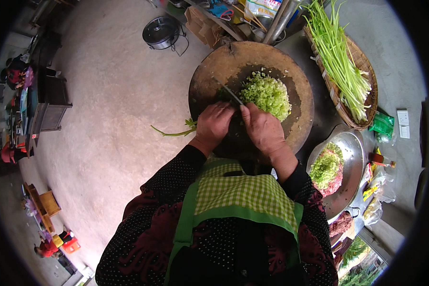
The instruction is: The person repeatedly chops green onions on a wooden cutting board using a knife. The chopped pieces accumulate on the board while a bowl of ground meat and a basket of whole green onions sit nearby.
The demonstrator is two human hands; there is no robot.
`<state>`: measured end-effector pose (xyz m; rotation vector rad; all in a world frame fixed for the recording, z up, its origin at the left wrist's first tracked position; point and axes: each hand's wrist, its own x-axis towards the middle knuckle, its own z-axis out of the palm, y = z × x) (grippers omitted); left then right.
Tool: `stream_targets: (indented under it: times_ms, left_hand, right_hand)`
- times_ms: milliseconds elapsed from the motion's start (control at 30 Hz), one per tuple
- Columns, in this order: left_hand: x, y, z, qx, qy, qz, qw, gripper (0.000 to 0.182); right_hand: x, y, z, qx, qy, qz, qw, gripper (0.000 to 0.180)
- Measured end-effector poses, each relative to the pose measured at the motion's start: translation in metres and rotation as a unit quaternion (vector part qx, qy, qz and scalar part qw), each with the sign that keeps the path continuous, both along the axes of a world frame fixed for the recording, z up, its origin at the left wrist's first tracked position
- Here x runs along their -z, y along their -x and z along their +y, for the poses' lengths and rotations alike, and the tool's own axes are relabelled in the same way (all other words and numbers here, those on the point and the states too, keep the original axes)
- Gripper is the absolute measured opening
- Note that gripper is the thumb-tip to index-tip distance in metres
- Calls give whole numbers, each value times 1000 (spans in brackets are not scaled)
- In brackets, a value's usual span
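My right hand [262, 127] grips a knife, whose blade [228, 90] points up and left over a round wooden chopping block [300, 89]. Close beside it, my left hand [214, 121] is closed on celery-like green stalks. A thin leafy stem [171, 134] sticks out to the left of that hand, past the block's edge. A heap of finely chopped pale green stalks [266, 94] lies on the block, just above my right hand. The knife's handle is hidden in my fingers, and the cut ends under my left fingertips are mostly covered.
At the upper right, a woven basket [373, 77] bears long green stalks [338, 64]. Below it, a metal basin [354, 153] holds minced meat [334, 184] and chopped greens [324, 168]. Bottles and bags stand along the wall. A lidded electric pan [161, 32] sits on the floor. People are at the far left.
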<state>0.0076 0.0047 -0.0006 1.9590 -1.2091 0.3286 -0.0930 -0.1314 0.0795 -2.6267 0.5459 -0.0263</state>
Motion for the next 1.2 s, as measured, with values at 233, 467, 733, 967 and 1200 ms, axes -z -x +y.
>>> stream_targets:
  times_ms: [233, 467, 733, 967, 1200]
  left_hand:
    - [-7, 2, 2, 0, 24, 43, 999, 25]
    - [-6, 0, 2, -5, -12, -3, 1000, 22]
    - [-6, -2, 2, -16, -24, -54, 998, 16]
    - [-8, 2, 3, -18, 20, 16, 1000, 16]
    - [-8, -1, 4, -17, -10, -7, 1000, 17]
  right_hand:
    - [-28, 36, -4, -19, 34, 57, 998, 34]
    - [-17, 36, 3, -45, 67, 15, 997, 33]
    - [1, 9, 2, -13, 20, -7, 1000, 35]
    - [-21, 30, -4, 4, 13, 17, 1000, 34]
    - [-24, 44, 2, -50, 50, 32, 997, 33]
